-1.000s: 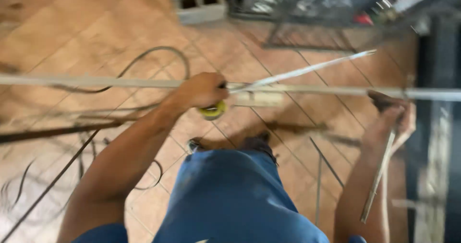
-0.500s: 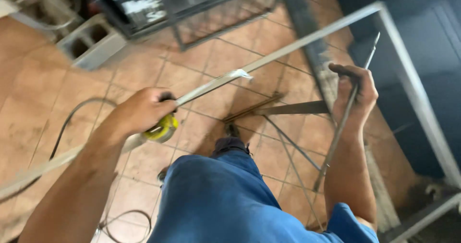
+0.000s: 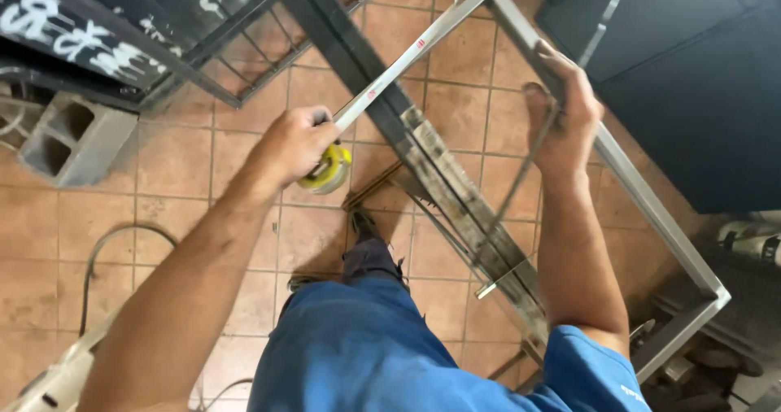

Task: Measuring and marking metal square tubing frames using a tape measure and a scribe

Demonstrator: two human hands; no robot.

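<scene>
Two hands: left [image 3: 294, 143] grips tape measure [image 3: 328, 170], right [image 3: 565, 119] steadies frame [image 3: 651, 209].

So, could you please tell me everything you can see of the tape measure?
The tape measure has a round yellow case, gripped in the left hand above the tiled floor. Its pale blade, with small red marks, runs out straight and tilted toward the top corner of the metal frame. Whether its tip hooks there is unclear.

A yellow tape measure [image 3: 327, 169] sits in the left hand [image 3: 294, 142], its white blade pulled out along the top bar of a grey metal frame [image 3: 651, 209]. The right hand [image 3: 565, 119] grips a thin flat metal strip [image 3: 598, 30] against that frame.
</scene>
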